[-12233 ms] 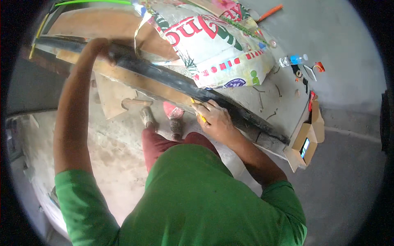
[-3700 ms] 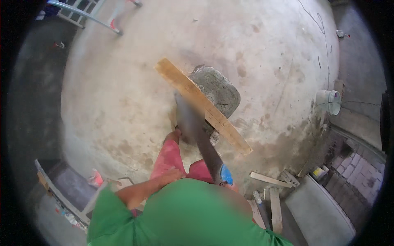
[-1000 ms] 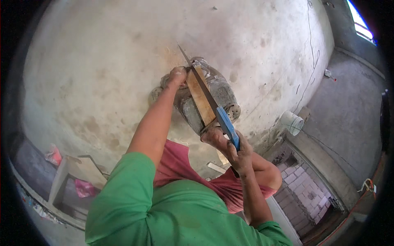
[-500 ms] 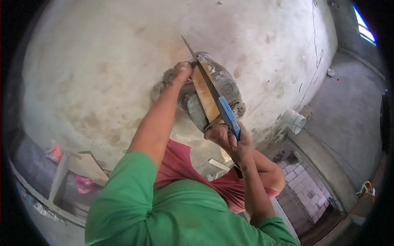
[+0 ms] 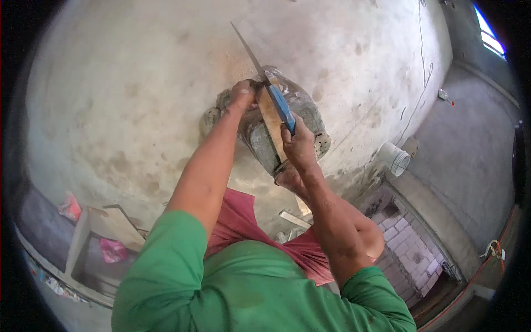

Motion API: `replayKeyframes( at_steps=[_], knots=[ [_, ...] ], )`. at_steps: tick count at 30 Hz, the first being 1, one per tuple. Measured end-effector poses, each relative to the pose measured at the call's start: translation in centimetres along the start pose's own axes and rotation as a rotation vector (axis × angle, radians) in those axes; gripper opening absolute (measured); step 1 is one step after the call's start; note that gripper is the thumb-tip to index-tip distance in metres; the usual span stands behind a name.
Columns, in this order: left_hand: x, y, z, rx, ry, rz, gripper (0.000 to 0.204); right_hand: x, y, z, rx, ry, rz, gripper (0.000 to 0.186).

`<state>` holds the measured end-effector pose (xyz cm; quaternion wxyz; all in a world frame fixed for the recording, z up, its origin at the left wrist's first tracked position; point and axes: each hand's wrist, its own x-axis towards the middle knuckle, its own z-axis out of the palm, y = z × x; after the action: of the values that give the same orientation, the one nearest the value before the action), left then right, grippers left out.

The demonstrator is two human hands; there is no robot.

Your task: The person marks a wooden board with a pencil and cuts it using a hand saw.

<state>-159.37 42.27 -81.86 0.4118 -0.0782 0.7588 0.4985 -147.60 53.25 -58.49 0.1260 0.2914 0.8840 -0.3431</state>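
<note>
A hand saw [image 5: 281, 105] with a blue handle and a long, tapering blade points away from me. My right hand [image 5: 300, 145] is closed around its handle. Beneath the saw lies a narrow wooden board [image 5: 271, 123], with the blade crossing it near the far end. My left hand [image 5: 243, 95] grips the board's far end from the left; its fingertips are partly hidden. The board rests on a battered grey container [image 5: 260, 145] with a dirty, crusted surface. My foot [image 5: 289, 178] is at the board's near end, partly behind my right forearm.
A pale, stained wall [image 5: 138, 88] rises beyond the container. To the right are a white bucket [image 5: 394, 159] and a recess with light bricks [image 5: 408, 246]. Wooden boards [image 5: 113, 227] and a pink plastic bag [image 5: 113, 250] lie at left. A wood offcut [image 5: 295, 219] sits near my legs.
My right hand has pushed the saw forward, away from me, so the handle is now over the board and the tip reaches farther. My left hand stays on the board.
</note>
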Motion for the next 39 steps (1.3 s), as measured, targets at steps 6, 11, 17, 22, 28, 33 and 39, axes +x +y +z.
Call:
replayKeyframes(
  at_steps=[6, 11, 17, 22, 28, 33, 39],
  knots=[
    [-1.2, 1.3, 1.4, 0.012, 0.004, -0.012, 0.024, -12.0, -0.4, -10.9, -0.033, -0.134, 0.225, 0.035],
    [-0.7, -0.6, -1.9, 0.041, 0.059, 0.051, 0.024, -11.9, -0.4, -9.6, 0.060, -0.149, 0.133, 0.037],
    [-2.1, 4.3, -0.1, 0.119, 0.006, -0.012, 0.027, 1.5, 3.1, 1.4, -0.114, 0.035, 0.012, 0.037],
    [-1.2, 0.9, -0.7, 0.151, 0.050, 0.073, 0.025, -2.2, 0.3, -1.9, -0.024, -0.051, -0.008, 0.034],
    [-2.1, 2.9, 0.5, -0.020, -0.063, -0.095, 0.028, -14.8, -1.5, -13.9, -0.040, -0.106, 0.149, 0.035],
    [-0.8, 1.4, 0.9, -0.012, -0.024, -0.033, 0.031, -3.4, -0.5, -4.5, -0.141, -0.056, 0.050, 0.036],
    [-0.9, -0.8, 1.4, -0.210, -0.031, 0.011, 0.035, 4.8, -0.9, 1.6, -0.160, -0.049, -0.086, 0.019]
  ],
)
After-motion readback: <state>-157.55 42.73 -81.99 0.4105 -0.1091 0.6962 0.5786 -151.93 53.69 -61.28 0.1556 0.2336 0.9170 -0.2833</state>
